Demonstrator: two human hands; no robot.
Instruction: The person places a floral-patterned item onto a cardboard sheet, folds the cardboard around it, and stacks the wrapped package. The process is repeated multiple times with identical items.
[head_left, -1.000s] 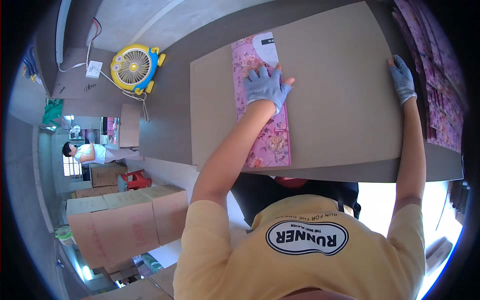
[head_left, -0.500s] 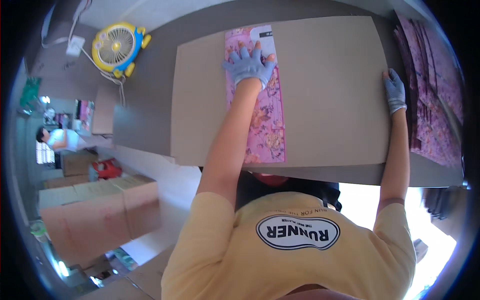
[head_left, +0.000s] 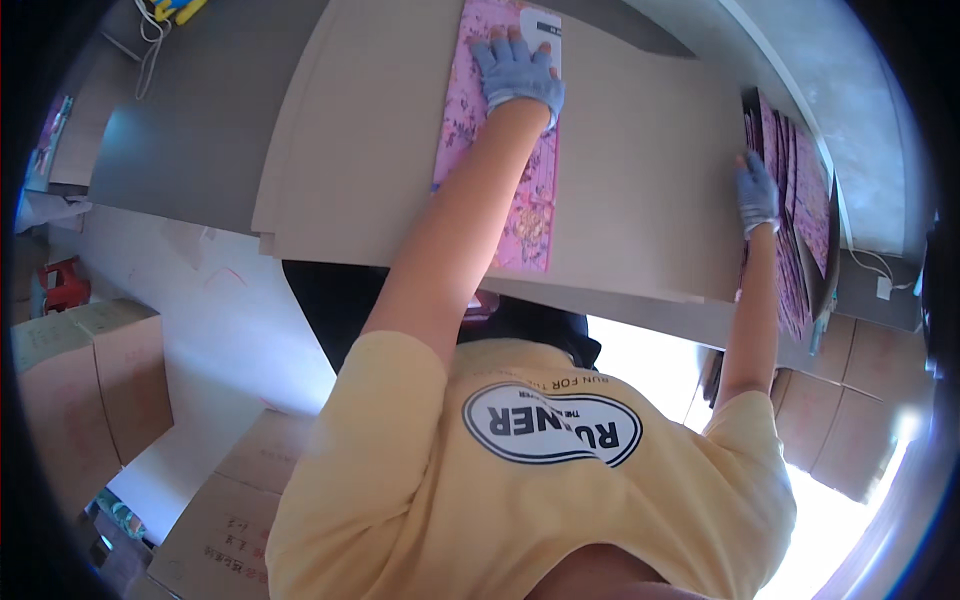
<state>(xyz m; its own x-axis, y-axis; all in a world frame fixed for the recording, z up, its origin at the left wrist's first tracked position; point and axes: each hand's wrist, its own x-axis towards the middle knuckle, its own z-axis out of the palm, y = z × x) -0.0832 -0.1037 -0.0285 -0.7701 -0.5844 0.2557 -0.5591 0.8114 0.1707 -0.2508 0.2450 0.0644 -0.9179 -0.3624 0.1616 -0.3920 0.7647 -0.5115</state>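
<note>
left hand [head_left: 518, 72] flat, open, pressing pink floral strip [head_left: 497, 150] onto cardboard sheet [head_left: 640, 190]; right hand [head_left: 757, 193] grips sheet edge

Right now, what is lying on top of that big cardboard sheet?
A long pink flowered strip lies on the cardboard sheet, with the gloved left hand pressed flat on its far end. The gloved right hand touches the sheet's right edge. Anything under the sheet is hidden.
</note>
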